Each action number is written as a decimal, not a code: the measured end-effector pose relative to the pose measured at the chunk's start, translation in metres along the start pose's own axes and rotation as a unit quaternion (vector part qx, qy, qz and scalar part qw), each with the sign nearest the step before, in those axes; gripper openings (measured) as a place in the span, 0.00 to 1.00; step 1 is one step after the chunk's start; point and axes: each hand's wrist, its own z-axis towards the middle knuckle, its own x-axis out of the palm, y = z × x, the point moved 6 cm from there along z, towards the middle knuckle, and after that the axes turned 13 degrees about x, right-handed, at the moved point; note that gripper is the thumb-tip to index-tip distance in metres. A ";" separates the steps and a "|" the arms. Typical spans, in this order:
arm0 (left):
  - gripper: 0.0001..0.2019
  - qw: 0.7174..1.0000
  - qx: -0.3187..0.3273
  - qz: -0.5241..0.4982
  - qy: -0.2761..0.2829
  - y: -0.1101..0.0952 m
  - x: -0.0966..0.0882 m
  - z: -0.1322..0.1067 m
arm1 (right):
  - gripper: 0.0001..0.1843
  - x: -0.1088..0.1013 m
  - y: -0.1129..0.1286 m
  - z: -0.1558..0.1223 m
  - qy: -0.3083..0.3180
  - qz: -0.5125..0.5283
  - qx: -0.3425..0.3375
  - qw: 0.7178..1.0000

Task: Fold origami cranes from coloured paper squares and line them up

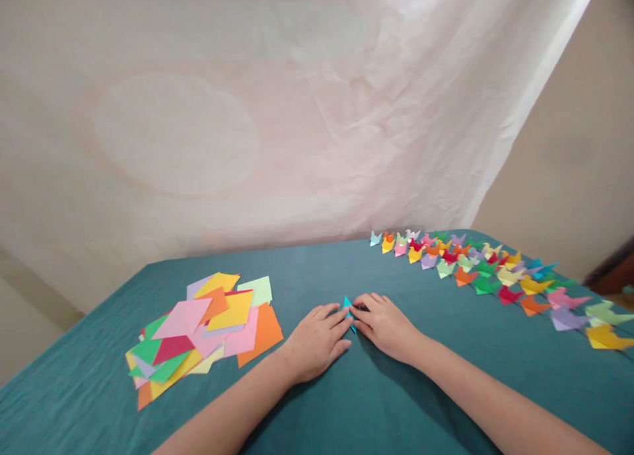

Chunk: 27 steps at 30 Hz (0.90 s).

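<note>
A small piece of bright blue folded paper with a pointed tip lies on the table between my hands, partly covered by fingers. My left hand comes at it from the left, palm down, its fingertips pressed on the paper's left edge. From the other side my right hand grips the right edge between thumb and curled fingers. The middle of the paper is largely hidden under the fingertips.
On the left of the teal tablecloth spreads a loose pile of coloured paper squares. Several rows of folded paper birds stand along the right side. A pale hanging cloth rises behind the table's far edge.
</note>
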 end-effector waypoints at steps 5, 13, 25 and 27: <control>0.22 1.000 -0.004 -0.003 0.010 -0.002 0.002 0.000 | 0.15 -0.004 0.007 -0.001 0.003 -0.039 -0.001 0.999; 0.24 0.999 -0.013 -0.017 0.024 -0.002 0.006 -0.001 | 0.14 -0.002 0.005 0.001 0.014 -0.042 0.007 0.999; 0.24 0.999 -0.010 -0.034 0.008 -0.001 0.004 -0.001 | 0.14 0.004 -0.006 0.001 -0.010 0.045 0.026 0.999; 0.24 0.999 -0.009 -0.039 0.008 -0.001 0.003 0.000 | 0.15 0.004 -0.005 0.001 0.001 0.031 0.022 0.999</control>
